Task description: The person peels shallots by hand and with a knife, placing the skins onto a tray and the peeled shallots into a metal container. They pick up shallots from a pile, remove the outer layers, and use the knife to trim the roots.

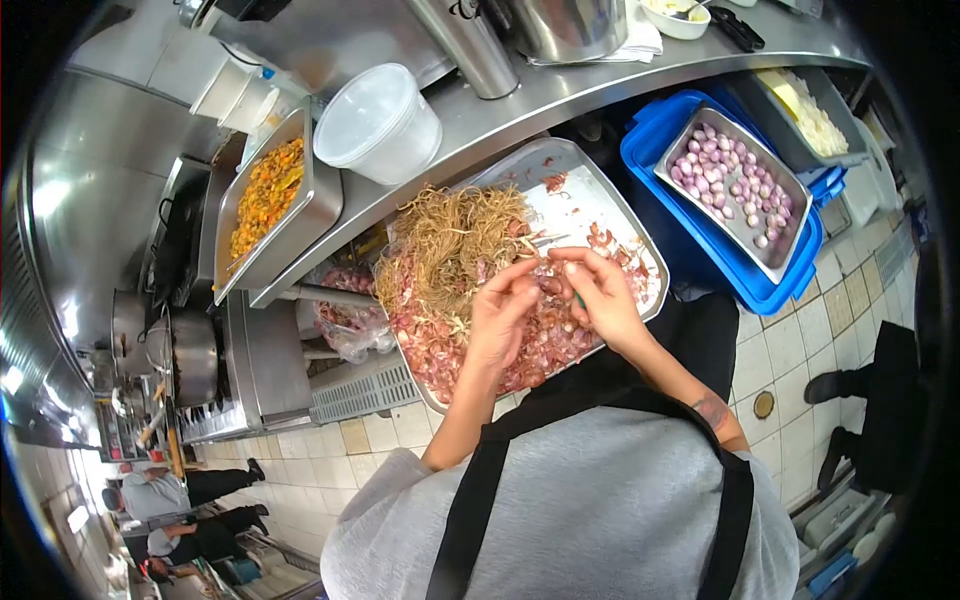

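Observation:
My left hand (505, 310) is over a metal tray (655, 255), its fingers bent together; what they hold, if anything, is too small to tell. Close beside it, my right hand (600, 295) is closed around a small knife, whose green handle (580, 300) shows at the fingers and whose thin blade points toward the tray's far side. Beneath both hands lie many reddish shallot skins (440, 350). A tangled heap of dry roots (460, 240) covers the tray's upper left part.
Peeled shallots (715, 165) fill part of a metal pan (790, 250) on a blue lid (640, 150) at right. A steel counter (560, 95) holds a plastic tub (378, 125) and a pan of chopped orange vegetables (265, 205). People (155, 495) stand lower left; another person's legs (860, 400) are at right.

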Demonstrator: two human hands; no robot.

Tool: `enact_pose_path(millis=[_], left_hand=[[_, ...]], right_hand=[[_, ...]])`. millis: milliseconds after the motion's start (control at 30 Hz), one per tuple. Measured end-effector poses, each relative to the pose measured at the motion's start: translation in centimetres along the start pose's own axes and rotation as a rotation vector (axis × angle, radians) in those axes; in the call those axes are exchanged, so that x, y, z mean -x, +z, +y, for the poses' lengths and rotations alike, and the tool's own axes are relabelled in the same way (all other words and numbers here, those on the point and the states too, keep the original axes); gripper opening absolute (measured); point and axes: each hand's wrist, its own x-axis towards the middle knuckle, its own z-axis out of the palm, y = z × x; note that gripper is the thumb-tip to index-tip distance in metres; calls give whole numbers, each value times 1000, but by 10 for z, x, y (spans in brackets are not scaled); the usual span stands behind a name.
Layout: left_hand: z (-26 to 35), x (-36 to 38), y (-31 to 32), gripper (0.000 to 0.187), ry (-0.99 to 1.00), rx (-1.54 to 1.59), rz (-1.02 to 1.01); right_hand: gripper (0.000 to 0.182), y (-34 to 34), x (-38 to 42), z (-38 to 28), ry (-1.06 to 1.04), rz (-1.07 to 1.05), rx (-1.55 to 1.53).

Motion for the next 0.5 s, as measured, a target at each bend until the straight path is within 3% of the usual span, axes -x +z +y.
enact_pose_path(millis=[100, 233, 367, 500], left_hand=[[9, 0, 37, 48, 0, -48, 46], [0, -6, 29, 43, 28, -46, 47], [15, 2, 42, 41, 11, -48, 95], [19, 8, 29, 41, 89, -126, -6]], right_hand=[[30, -6, 12, -9, -5, -39, 56], [40, -8, 22, -6, -70, -62, 123], [37, -7, 26, -6, -168, -72, 191], [35, -6, 30, -12, -187, -142, 243]])
